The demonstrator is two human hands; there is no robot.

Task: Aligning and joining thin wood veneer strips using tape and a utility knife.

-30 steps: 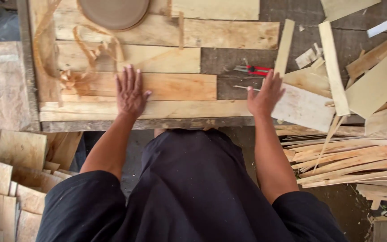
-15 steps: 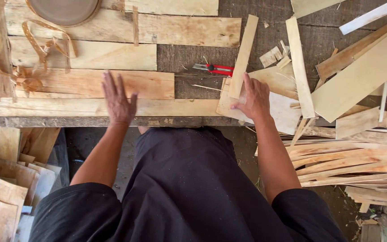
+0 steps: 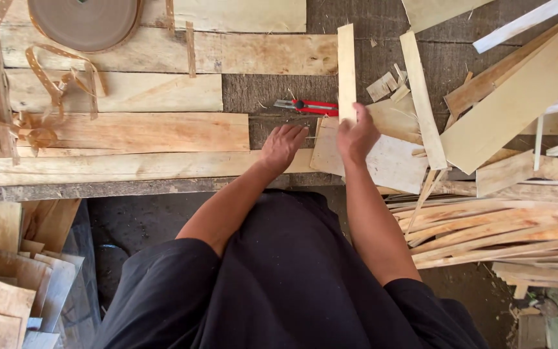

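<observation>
Workbench inspection, head view. Several wood planks lie side by side on the bench, long edges roughly parallel, with a dark gap of bare surface at centre. A roll of brown strapping sits at the top left, loose lengths of it trailing over the planks. As a judgement, the layout is only partly assembled: planks are placed, but no strapping is seen fastened across them, and a large heap of loose slats to the right remains unsorted.

Right hand: fingers closed around the lower end of a narrow thin strip, which runs straight away from the person, over the dark gap. The grasp looks firm; the strip's far end reaches near the upper plank.

Left hand: open and flat, fingers spread lightly, palm down at the bench's front edge, touching the plank end and just beside a pale flat sheet. It holds nothing.

A red cutter lies between the two hands' reach, just left of the strip, untouched.
</observation>
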